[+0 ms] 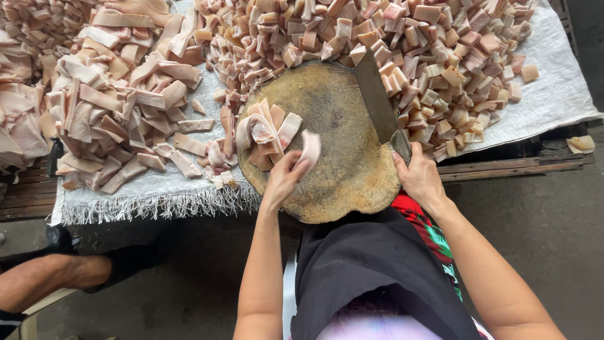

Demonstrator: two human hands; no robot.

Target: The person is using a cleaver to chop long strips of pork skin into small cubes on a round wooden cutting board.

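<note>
A round, worn wooden chopping block (336, 132) sits in front of me. My left hand (284, 178) is over its near left part and pinches a pale strip of pork skin (309, 150), which is blurred. A small stack of similar strips (267, 133) lies on the block's left side. My right hand (417, 176) grips the handle of a broad cleaver (376, 101), whose blade lies across the block's right side and points away from me.
A big heap of diced pork pieces (415, 56) fills the white woven sheet (553, 94) behind and right of the block. Long uncut strips (119, 101) are piled at left. Another person's leg (50, 277) is at lower left on the concrete floor.
</note>
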